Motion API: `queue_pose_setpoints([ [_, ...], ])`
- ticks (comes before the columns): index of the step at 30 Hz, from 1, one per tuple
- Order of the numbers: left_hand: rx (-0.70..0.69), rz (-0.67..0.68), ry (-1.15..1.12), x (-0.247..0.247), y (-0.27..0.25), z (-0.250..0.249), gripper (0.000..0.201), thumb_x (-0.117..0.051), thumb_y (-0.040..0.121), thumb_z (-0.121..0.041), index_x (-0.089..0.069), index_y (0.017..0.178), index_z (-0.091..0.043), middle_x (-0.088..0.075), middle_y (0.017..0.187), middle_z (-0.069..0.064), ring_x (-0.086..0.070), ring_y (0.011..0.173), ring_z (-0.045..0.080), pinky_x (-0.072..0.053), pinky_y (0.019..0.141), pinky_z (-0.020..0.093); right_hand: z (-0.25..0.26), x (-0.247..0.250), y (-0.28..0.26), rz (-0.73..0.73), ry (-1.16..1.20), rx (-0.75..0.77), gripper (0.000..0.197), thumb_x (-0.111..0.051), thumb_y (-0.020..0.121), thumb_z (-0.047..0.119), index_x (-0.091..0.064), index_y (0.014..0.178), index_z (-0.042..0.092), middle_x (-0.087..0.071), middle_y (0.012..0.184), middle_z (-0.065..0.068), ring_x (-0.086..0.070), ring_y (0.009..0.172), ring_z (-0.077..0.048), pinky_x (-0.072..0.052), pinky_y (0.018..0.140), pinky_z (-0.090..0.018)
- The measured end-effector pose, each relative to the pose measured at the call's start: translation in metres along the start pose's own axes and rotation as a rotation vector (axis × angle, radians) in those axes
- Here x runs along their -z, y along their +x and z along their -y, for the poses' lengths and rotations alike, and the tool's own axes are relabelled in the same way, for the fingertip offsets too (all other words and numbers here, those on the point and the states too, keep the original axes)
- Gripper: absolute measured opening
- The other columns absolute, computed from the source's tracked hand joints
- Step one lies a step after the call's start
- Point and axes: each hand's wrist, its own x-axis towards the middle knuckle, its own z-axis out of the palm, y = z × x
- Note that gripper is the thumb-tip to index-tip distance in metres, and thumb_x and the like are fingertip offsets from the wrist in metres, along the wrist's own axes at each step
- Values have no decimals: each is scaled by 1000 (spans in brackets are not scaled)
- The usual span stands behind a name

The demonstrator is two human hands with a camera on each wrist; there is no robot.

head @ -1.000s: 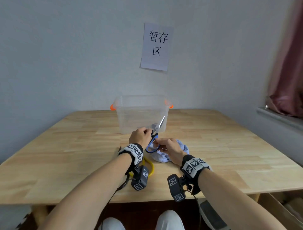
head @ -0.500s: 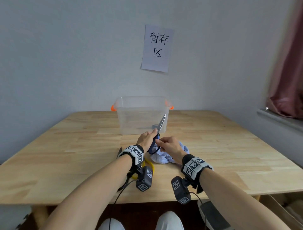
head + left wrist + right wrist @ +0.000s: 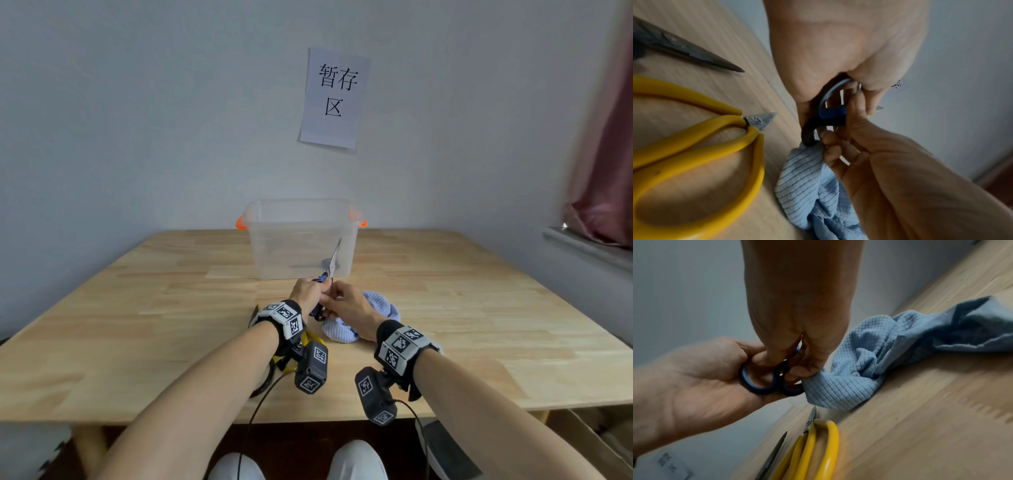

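Observation:
My left hand [image 3: 310,291] grips the blue-and-black handles of a pair of scissors [image 3: 333,257]. Its shut blades point up and away, in front of the clear bin [image 3: 301,219]. My right hand [image 3: 337,298] pinches the same handle loops [image 3: 758,387] from the right, its fingers curled round them [image 3: 833,113]. A light-blue waffle cloth [image 3: 378,303] lies crumpled on the table under my right hand. One corner of the cloth [image 3: 830,386] touches the right hand's fingertips [image 3: 797,371]. Whether those fingers also hold the cloth, I cannot tell.
Yellow-handled scissors [image 3: 694,129] and a dark pair of scissors [image 3: 684,48] lie on the wooden table [image 3: 137,308] by my left wrist. Something dark lies inside the clear bin with orange handles. A paper sign [image 3: 334,99] hangs on the wall; a curtain [image 3: 609,154] hangs at right.
The blue scissors have swung up from a low tilt to point steeply upward, and the handles have come together. Both hands have closed in on the handles.

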Motion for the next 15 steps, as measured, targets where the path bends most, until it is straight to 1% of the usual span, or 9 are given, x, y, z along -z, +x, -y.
queue_pose_setpoints([
  [3, -4, -51, -6, 6, 1, 1, 23, -69, 90, -23, -67, 77, -4, -64, 77, 18, -60, 69, 30, -52, 71, 42, -1, 1, -1, -16, 16, -1, 13, -66, 92, 4, -54, 89, 5, -59, 71, -9, -58, 57, -11, -47, 53, -18],
  [5, -27, -92, 10, 11, 6, 5, 24, -71, 90, -25, -71, 81, -2, -66, 80, 16, -61, 74, 28, -49, 73, 37, -1, 2, 0, -93, 25, -10, 10, -67, 91, 2, -57, 93, 3, -58, 70, -5, -58, 53, -5, -46, 52, -16],
  [7, -52, -128, 6, 17, 10, 7, 28, -74, 87, -26, -71, 81, 1, -70, 80, 16, -66, 77, 33, -54, 77, 39, -4, 4, 5, -197, -53, -32, 11, -69, 90, 8, -60, 96, 4, -59, 75, -2, -59, 64, -9, -45, 56, -16],
  [8, -61, -134, -4, 20, 10, 7, 27, -75, 86, -24, -71, 79, 2, -72, 81, 19, -69, 78, 37, -57, 81, 45, -7, 5, 7, -222, -121, -43, 15, -72, 89, 13, -62, 97, 4, -59, 78, -1, -58, 71, -13, -46, 61, -19],
  [9, -79, -134, -22, 23, 8, 6, 23, -75, 86, -20, -71, 78, 2, -72, 82, 24, -70, 79, 40, -58, 81, 50, -9, 6, 8, -211, -192, -55, 21, -74, 87, 19, -63, 98, 5, -60, 79, -1, -58, 75, -16, -46, 64, -21],
  [11, -106, -126, -48, 26, 0, 2, 15, -73, 88, -9, -69, 77, -1, -71, 85, 31, -71, 79, 43, -59, 78, 52, -12, 5, 6, -129, -352, -88, 32, -76, 84, 28, -62, 103, 6, -63, 79, -1, -59, 79, -17, -43, 65, -22],
  [12, -112, -130, -42, 27, -1, 1, 14, -73, 87, -7, -69, 75, -2, -70, 84, 31, -71, 79, 45, -59, 77, 53, -13, 3, 5, -90, -441, -102, 38, -77, 83, 33, -61, 105, 7, -63, 83, -1, -58, 82, -17, -40, 64, -22],
  [14, -114, -145, -28, 29, -2, 3, 15, -76, 84, -9, -70, 70, -7, -71, 82, 29, -71, 79, 46, -59, 77, 55, -11, 1, 2, -35, -586, -118, 46, -76, 81, 44, -63, 106, 8, -63, 92, -3, -55, 88, -17, -33, 61, -21],
  [15, -105, -154, -21, 30, -1, 4, 15, -77, 83, -10, -71, 70, -8, -71, 82, 28, -71, 78, 46, -59, 77, 56, -9, 1, 1, -11, -623, -120, 49, -75, 81, 48, -65, 106, 7, -65, 97, -6, -55, 90, -17, -34, 62, -20],
])
